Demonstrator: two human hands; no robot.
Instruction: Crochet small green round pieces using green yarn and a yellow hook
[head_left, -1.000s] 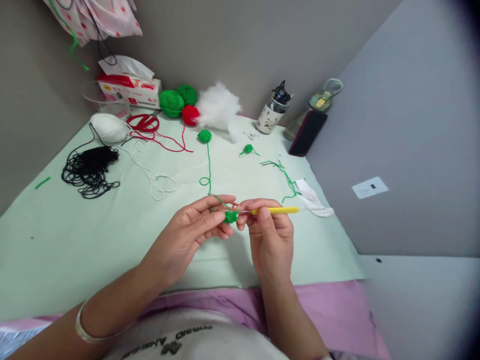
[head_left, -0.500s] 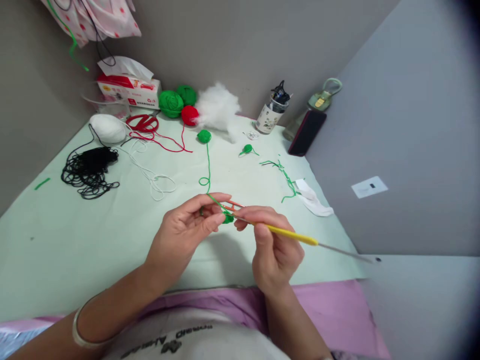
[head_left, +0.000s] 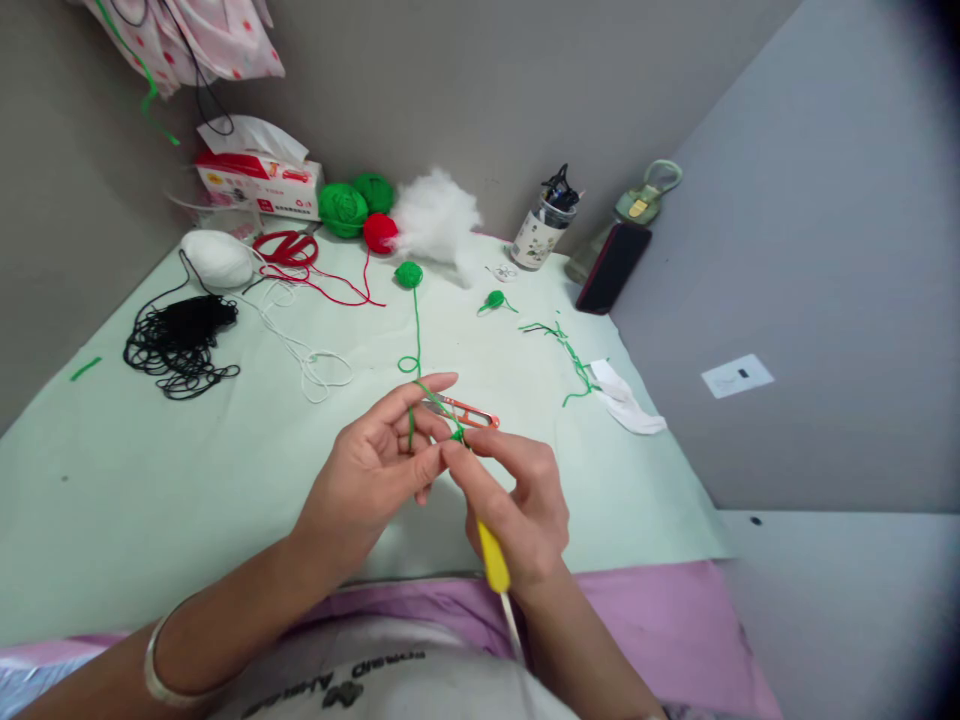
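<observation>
Between thumb and fingers, my left hand point(head_left: 367, 460) pinches a small green crocheted piece point(head_left: 458, 436). Green yarn point(head_left: 418, 330) runs from a small ball point(head_left: 409, 274) over my left index finger to that piece. My right hand point(head_left: 517, 500) is closed, its thumb and index fingertips at the piece. In its grip is a crochet hook with a yellow handle point(head_left: 493, 555), the metal end pointing down toward my body; the hook's tip is hidden. Just beyond the fingers lie orange thread snips point(head_left: 472, 414) on the table.
At the back stand a tissue box point(head_left: 259, 185), green yarn balls point(head_left: 343, 210), a red ball point(head_left: 380, 233), white stuffing point(head_left: 435, 220), a pen cup point(head_left: 541, 232) and a phone point(head_left: 613, 268). Black yarn point(head_left: 180, 335) and red-handled scissors point(head_left: 286, 248) are left; green scraps point(head_left: 574, 355) lie right.
My right hand has turned the hook from pointing right to pointing down toward my body. Its fingertips have come up to the green piece. The snips show more fully.
</observation>
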